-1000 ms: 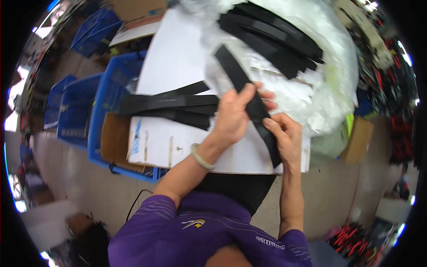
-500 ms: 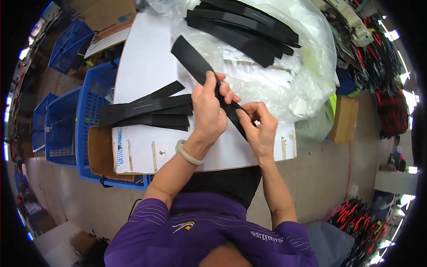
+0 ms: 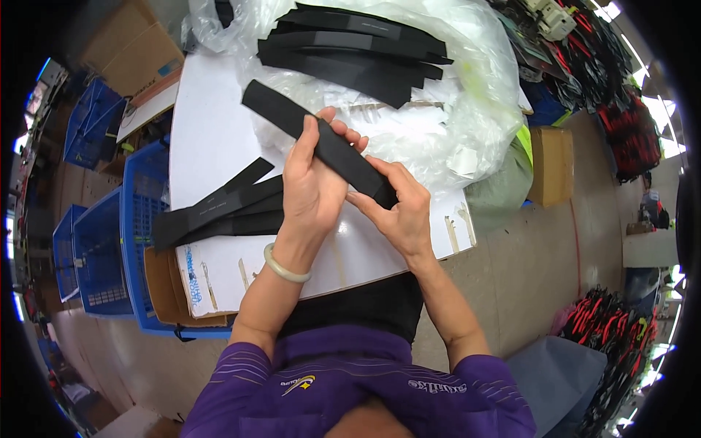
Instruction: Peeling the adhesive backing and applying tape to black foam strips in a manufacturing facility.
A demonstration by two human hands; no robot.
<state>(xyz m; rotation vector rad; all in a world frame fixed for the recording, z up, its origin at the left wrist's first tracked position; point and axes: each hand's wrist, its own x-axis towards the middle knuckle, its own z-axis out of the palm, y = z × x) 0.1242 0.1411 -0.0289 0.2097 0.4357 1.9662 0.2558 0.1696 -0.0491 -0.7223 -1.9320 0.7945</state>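
Between my hands, above the white table, is a black fabric strip [image 3: 338,155] running from upper left to lower right. My left hand [image 3: 315,171] supports it across the palm, thumb on its near edge and fingertips curled over its far edge. My right hand [image 3: 400,209] grips the strip's lower right end between thumb and fingers. A stack of similar black strips [image 3: 219,206] lies fanned out beside my left wrist. Farther back, a larger pile of black strips [image 3: 350,50] rests on clear plastic sheeting.
The white tabletop [image 3: 212,109] has clear plastic sheeting [image 3: 482,109] bunched over its far right part. Blue crates [image 3: 139,219] and an open cardboard box [image 3: 164,285] stand along its left edge. A cardboard carton [image 3: 551,166] is on the right, with black and red goods [image 3: 610,332] piled lower down.
The strip now lies flatter, its broad face turned up, with my left palm opened beneath it. My right hand has moved slightly left. The whole view has shifted and turned somewhat.
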